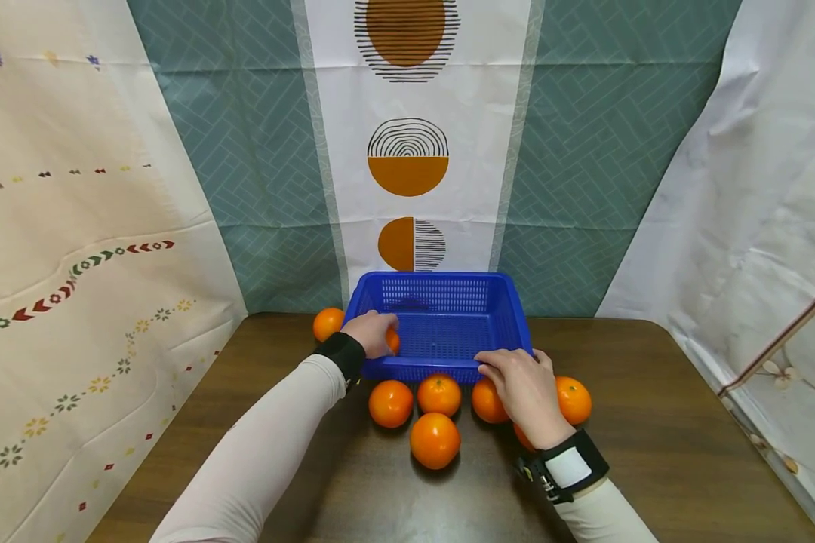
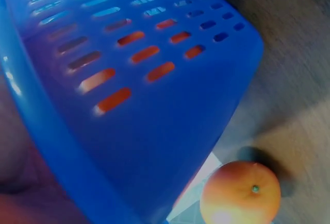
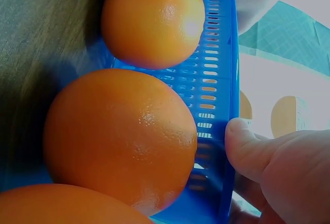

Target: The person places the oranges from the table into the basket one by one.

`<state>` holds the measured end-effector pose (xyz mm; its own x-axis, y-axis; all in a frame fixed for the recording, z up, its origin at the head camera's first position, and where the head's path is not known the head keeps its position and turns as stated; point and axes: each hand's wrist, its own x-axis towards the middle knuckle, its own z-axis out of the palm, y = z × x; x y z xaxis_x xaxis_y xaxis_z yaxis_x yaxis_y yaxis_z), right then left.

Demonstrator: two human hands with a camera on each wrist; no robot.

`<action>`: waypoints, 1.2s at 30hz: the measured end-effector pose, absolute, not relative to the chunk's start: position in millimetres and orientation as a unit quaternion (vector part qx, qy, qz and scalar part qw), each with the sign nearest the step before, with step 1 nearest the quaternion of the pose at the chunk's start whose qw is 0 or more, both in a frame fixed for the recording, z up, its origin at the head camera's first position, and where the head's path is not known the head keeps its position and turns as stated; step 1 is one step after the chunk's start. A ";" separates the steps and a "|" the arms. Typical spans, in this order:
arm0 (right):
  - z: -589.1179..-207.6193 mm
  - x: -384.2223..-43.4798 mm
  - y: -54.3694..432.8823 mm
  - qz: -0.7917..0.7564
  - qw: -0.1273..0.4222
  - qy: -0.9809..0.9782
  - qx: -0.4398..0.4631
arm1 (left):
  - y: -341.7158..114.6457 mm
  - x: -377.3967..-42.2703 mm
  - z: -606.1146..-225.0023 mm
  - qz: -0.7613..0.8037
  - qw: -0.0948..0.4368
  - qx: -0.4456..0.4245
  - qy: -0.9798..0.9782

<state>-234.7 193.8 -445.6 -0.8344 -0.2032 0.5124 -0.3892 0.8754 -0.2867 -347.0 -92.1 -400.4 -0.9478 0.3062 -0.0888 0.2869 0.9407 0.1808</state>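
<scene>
A blue plastic basket point(image 1: 448, 369) with slotted walls stands on the table. My left hand point(image 1: 370, 333) reaches over its left side and holds an orange point(image 1: 393, 342) low inside; orange colour shows through the slots in the left wrist view. At the front right corner, my right hand point(image 1: 519, 377) grips the basket's rim, the thumb point(image 3: 240, 131) lying against it in the right wrist view. Close below that hand are an orange point(image 1: 487, 401) and another orange point(image 1: 573, 400), both partly covered by it.
In front of the basket sit an orange point(image 1: 390, 403), a second orange point(image 1: 439, 394) and a nearer orange point(image 1: 435, 440). One more orange point(image 1: 328, 324) lies outside the basket's left wall. Patterned cloth point(image 1: 265, 151) hangs behind the wooden table point(image 1: 625, 452).
</scene>
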 end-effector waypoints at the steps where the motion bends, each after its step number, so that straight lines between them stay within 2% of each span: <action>1: -445.9 -234.6 193.5 0.194 0.240 -0.938 0.159 | -92.4 -347.2 -401.7 0.084 0.057 0.151 0.983; 10: -444.3 -234.1 192.6 0.193 0.230 -0.941 0.156 | -94.4 -355.9 -410.5 0.090 0.057 0.150 0.983; 17: -442.2 -235.8 192.3 0.191 0.224 -0.944 0.151 | -98.1 -366.2 -420.6 0.098 0.034 0.168 0.980; 36: -443.7 -234.7 192.3 0.191 0.220 -0.945 0.149 | -95.1 -358.6 -412.4 0.092 0.047 0.163 0.981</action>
